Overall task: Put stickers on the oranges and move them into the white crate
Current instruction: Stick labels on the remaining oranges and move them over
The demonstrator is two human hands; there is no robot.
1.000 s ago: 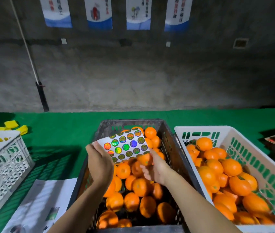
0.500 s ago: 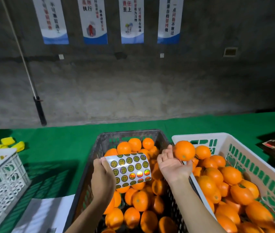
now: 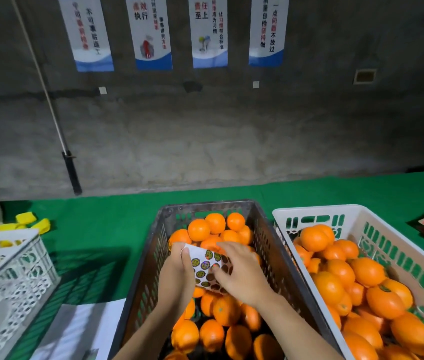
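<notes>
The left hand [image 3: 177,279] grips the sticker sheet [image 3: 207,268] over the dark crate [image 3: 143,268] of oranges [image 3: 207,227]. The right hand [image 3: 242,274] touches the sheet, its thumb on a sticker, perhaps pinching it. At three o'clock, touching, sits the white crate [image 3: 377,219], holding oranges.

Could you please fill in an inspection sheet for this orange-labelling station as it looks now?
Surface: green cloth covers the table.
Job's things: dark crate and white crate both hold oranges; sticker sheet above the dark crate.
Clutter: empty white crate, yellow pieces, paper.
Hands: left hand grips the sheet; right hand fingers on it.
Cables: nothing seen.
Surroundings: concrete wall, four posters, leaning pole.
</notes>
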